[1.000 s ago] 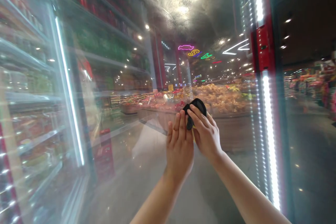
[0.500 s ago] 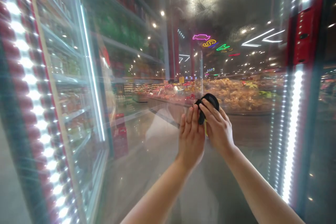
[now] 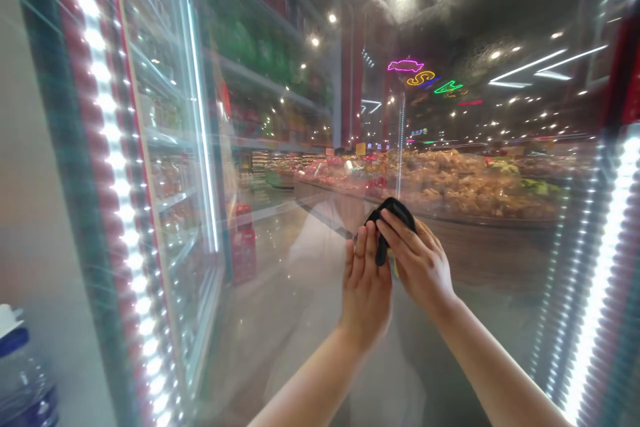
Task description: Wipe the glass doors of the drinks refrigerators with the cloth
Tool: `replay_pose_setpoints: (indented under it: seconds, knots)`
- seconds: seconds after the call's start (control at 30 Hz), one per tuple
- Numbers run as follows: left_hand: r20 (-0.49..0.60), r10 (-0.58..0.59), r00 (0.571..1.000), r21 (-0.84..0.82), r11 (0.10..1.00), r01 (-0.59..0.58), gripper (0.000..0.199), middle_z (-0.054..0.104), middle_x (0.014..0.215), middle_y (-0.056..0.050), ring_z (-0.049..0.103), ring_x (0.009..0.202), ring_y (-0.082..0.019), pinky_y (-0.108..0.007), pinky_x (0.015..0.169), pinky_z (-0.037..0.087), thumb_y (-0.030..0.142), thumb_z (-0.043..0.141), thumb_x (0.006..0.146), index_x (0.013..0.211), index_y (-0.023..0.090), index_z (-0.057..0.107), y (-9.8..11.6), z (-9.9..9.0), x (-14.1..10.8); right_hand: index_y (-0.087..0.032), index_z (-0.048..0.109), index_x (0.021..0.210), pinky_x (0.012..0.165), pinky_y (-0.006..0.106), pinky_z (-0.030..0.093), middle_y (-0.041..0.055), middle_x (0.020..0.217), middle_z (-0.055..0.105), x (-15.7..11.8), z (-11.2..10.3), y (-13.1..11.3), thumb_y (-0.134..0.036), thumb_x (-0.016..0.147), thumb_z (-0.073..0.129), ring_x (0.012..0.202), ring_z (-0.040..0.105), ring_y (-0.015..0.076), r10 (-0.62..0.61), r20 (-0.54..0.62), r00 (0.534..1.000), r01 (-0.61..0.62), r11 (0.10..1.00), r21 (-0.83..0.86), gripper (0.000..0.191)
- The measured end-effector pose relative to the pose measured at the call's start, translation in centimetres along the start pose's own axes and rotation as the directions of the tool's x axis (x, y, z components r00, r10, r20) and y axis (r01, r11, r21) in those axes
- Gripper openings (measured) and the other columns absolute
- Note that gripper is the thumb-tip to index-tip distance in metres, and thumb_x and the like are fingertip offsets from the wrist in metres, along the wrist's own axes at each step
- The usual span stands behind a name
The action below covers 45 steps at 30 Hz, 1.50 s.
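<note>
My right hand point(image 3: 420, 257) is raised in front of me, its fingers laid over a black curved object point(image 3: 397, 208). The object has a rounded top and a narrow part hanging down; its kind cannot be made out. My left hand point(image 3: 367, 280) is beside it, back towards me, with long straight fingers whose tips overlap the object's left edge. Both thumbs are hidden. A small yellow patch shows between the hands under the object. Behind both hands is a clear, reflective pane, with the shop showing in it.
Bright LED strips point(image 3: 117, 167) run up the left side, and another LED strip point(image 3: 603, 267) stands at right. A clear bottle point(image 3: 25, 373) with a white cap is at the lower left. Produce heaps point(image 3: 450, 177), neon signs point(image 3: 405, 65) and red crates point(image 3: 243, 250) appear beyond.
The view has swung left, bringing the bottle in at the lower left. Both hands and the black object sit slightly lower, and the object has shifted left against the background.
</note>
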<state>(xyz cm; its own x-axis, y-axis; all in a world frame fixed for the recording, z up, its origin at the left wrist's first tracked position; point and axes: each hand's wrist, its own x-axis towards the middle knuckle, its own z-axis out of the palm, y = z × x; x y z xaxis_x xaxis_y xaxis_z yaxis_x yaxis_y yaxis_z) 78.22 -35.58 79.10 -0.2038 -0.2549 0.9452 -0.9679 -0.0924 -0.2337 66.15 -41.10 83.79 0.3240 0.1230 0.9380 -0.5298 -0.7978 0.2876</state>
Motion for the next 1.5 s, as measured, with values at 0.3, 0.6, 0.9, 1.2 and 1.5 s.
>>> replay_pose_setpoints:
  seconds: [0.3, 0.6, 0.9, 1.2, 1.5]
  knots:
    - [-0.033, -0.059, 0.998, 0.058, 0.996, 0.061, 0.059, 0.034, 0.160, -0.017, 0.015, 0.154, -0.025, -0.049, 0.125, 0.028, 0.010, 0.039, 0.097, 0.155, 0.006, 0.027, -4.4, -1.4, -0.7, -0.030, 0.040, 0.154, 0.115, 0.048, 0.046, 0.0018, 0.151, 0.052, 2.7, 2.5, -3.8, -0.011, 0.099, 0.047, 0.143, 0.044, 0.0278, 0.002, 0.021, 1.000, -0.004, 0.999, 0.051, 0.058]
    - [-0.008, -0.026, 1.000, 0.055, 0.998, 0.026, 0.057, 0.031, 0.162, -0.017, 0.021, 0.153, -0.027, -0.046, 0.124, 0.029, 0.022, 0.045, 0.098, 0.152, 0.005, 0.035, -2.7, -1.3, 1.4, -0.028, 0.043, 0.152, 0.113, 0.047, 0.049, 0.0046, 0.150, 0.053, 2.8, 1.0, -0.9, -0.010, 0.098, 0.046, 0.141, 0.047, 0.0276, -0.046, 0.012, 0.999, 0.046, 0.999, 0.020, 0.057]
    - [-0.010, -0.153, 0.988, 0.081, 0.985, 0.153, 0.063, 0.035, 0.160, -0.019, 0.020, 0.153, -0.026, -0.048, 0.124, 0.028, 0.022, 0.042, 0.100, 0.157, 0.007, 0.021, -7.5, -2.6, -3.0, -0.025, 0.044, 0.152, 0.116, 0.045, 0.046, 0.0029, 0.152, 0.050, 4.1, 4.2, -6.6, -0.014, 0.099, 0.050, 0.146, 0.040, 0.0268, -0.127, 0.066, 0.990, 0.117, 0.984, 0.134, 0.054]
    - [0.076, -0.117, 0.990, 0.007, 0.993, 0.117, 0.060, 0.031, 0.162, -0.018, 0.017, 0.154, -0.026, -0.047, 0.124, 0.027, 0.026, 0.045, 0.099, 0.154, 0.007, 0.030, -5.5, -3.3, -1.3, -0.029, 0.047, 0.150, 0.117, 0.048, 0.044, 0.0032, 0.149, 0.054, 3.6, 2.7, -4.5, -0.012, 0.100, 0.048, 0.143, 0.045, 0.0263, -0.094, 0.045, 0.995, 0.088, 0.990, 0.109, 0.052]
    - [0.029, -0.232, 0.972, 0.117, 0.967, 0.227, 0.063, 0.039, 0.158, -0.019, 0.025, 0.152, -0.027, -0.048, 0.123, 0.031, 0.022, 0.043, 0.098, 0.156, 0.006, 0.025, -9.5, -4.2, -4.8, -0.026, 0.040, 0.154, 0.116, 0.048, 0.045, 0.0027, 0.154, 0.048, 4.4, 6.1, -10.0, -0.015, 0.100, 0.050, 0.147, 0.038, 0.0284, -0.145, 0.069, 0.987, 0.131, 0.975, 0.177, 0.056]
